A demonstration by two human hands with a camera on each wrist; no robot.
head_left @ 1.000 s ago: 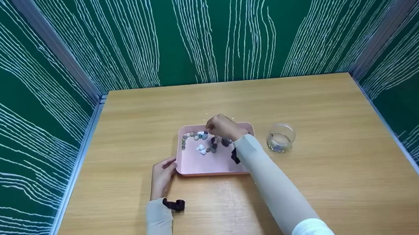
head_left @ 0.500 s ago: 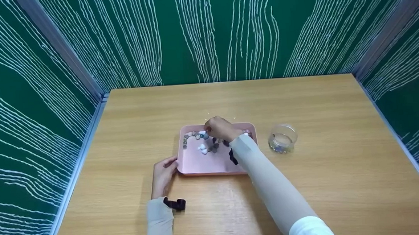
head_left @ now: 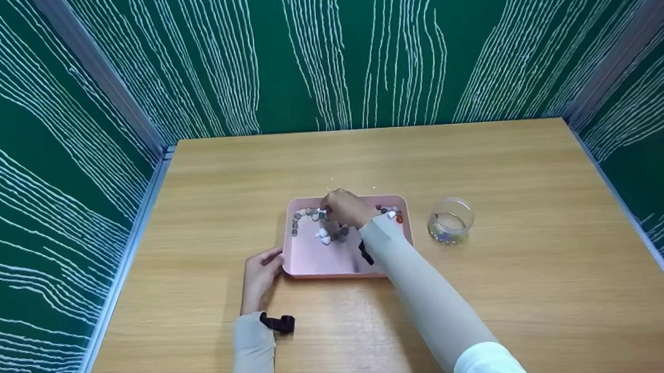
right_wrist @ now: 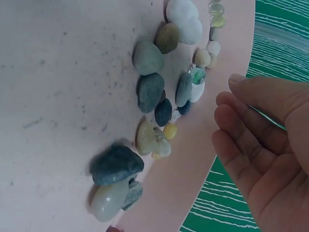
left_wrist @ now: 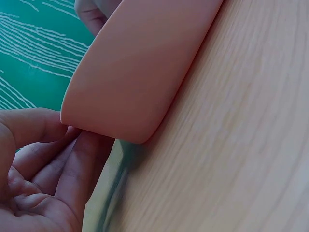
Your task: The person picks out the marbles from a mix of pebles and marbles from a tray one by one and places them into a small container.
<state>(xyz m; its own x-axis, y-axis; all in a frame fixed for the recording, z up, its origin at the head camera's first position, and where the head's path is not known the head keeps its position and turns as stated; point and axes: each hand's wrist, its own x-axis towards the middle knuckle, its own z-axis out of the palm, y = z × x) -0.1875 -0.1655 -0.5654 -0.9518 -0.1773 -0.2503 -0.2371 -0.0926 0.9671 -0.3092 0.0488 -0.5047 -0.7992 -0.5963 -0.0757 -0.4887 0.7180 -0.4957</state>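
Observation:
The pink tray [head_left: 319, 262] lies on the table with small stones along its far side. My left hand [head_left: 259, 280] holds the tray's near left corner; in the left wrist view the thumb is at the rim and the fingers press the tray's end wall [left_wrist: 140, 72]. Over the tray's far side is my right hand [head_left: 346, 207], just above the stones. The right wrist view shows its fingers [right_wrist: 231, 150] loosely bent, nothing between them and the thumb. Near them lie a glass marble [right_wrist: 197, 76], grey pebbles [right_wrist: 149, 58], white pebbles [right_wrist: 183, 21] and a dark stone [right_wrist: 117, 165].
A clear round jar [head_left: 450, 222] with glass beads at its bottom stands right of the tray on the wooden table [head_left: 515, 267]. Small pale specks [head_left: 332, 179] lie behind the tray. Green walls [head_left: 312, 55] with white lines surround the table.
My right hand has shifted slightly left along the tray's far side, baring stones at the far right corner. The left hand keeps its hold on the tray corner.

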